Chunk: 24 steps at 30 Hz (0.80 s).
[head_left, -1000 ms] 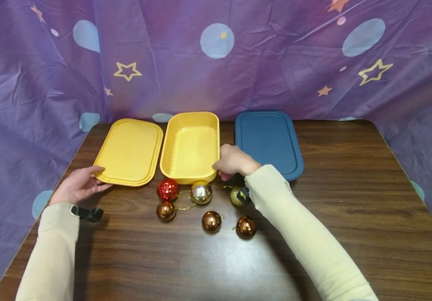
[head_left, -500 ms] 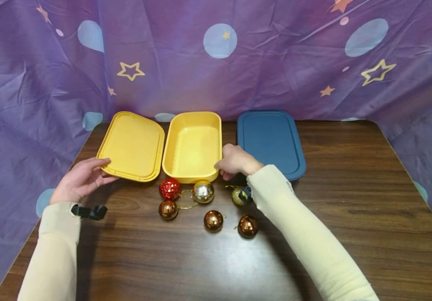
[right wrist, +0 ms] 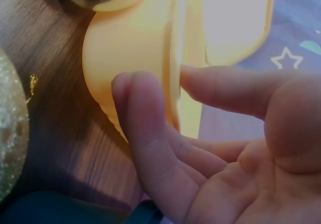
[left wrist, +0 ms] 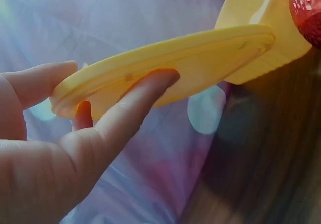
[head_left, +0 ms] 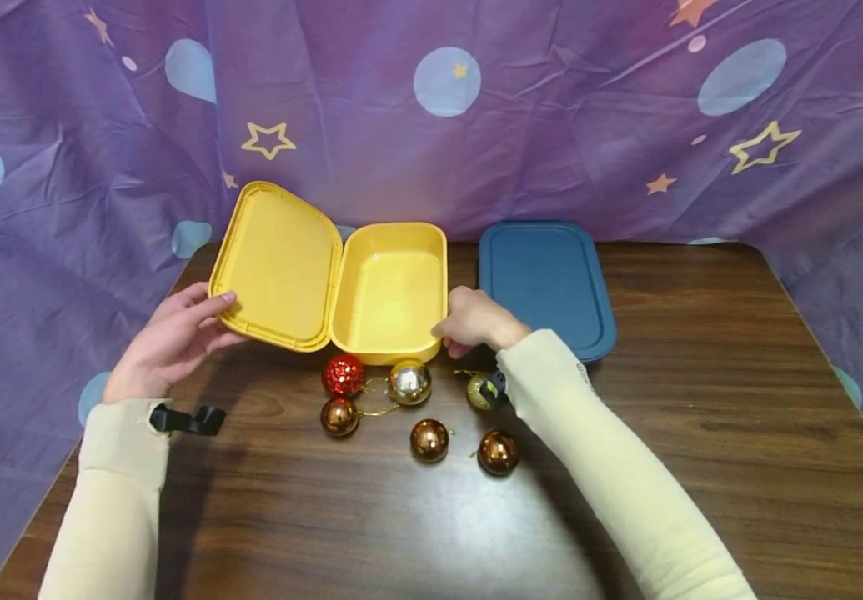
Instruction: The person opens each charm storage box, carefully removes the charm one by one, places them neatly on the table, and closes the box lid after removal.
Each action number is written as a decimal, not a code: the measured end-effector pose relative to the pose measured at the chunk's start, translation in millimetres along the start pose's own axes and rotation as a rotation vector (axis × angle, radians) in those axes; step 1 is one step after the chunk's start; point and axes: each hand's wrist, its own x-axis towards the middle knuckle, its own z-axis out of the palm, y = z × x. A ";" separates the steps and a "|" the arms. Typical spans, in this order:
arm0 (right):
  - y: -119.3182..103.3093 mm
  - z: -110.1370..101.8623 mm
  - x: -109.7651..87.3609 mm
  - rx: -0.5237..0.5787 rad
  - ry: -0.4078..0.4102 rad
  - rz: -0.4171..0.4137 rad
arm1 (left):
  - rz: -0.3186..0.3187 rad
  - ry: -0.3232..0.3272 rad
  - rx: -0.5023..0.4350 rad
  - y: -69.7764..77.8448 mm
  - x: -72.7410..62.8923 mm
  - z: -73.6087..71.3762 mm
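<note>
My left hand (head_left: 179,337) pinches the yellow lid (head_left: 277,262) at its near left corner, thumb on top and fingers beneath. The lid is lifted and tilted, its right edge beside the left rim of the yellow box (head_left: 389,342). In the left wrist view the lid (left wrist: 200,48) shows edge-on. The box holds nothing and sits upright. At its near right corner, my right hand (head_left: 479,321) pinches the rim; the right wrist view has the thumb inside and the fingers (right wrist: 145,108) against the outer wall.
In front of the box lie a red bauble (head_left: 343,375), a gold bauble (head_left: 410,382) and several brown baubles (head_left: 429,440). A glittery gold bauble (head_left: 479,392) sits partly behind the right wrist. A blue lidded box (head_left: 547,283) stands to the right. Purple curtain (head_left: 371,108) hangs behind the table.
My left hand has raised the yellow lid from the table and tilted it up, moving it right toward the box. The right hand keeps its grip on the box rim.
</note>
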 end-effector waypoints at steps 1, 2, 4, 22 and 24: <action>-0.1 -0.1 -0.1 0.000 0.000 -0.005 | 0.007 -0.004 0.011 0.5 0.0 2.5; -0.3 -0.2 -0.2 0.001 0.001 -0.012 | 0.014 -0.007 0.023 0.9 -0.1 4.9; -0.1 -0.5 -0.1 0.007 0.001 -0.021 | 0.028 -0.010 0.048 1.7 -0.2 9.9; -1.3 -1.0 2.0 0.023 0.011 -0.026 | 0.068 0.086 0.532 16.7 5.9 70.5; -1.6 -0.5 2.6 0.022 0.012 -0.026 | 0.081 0.083 0.581 16.8 8.0 75.4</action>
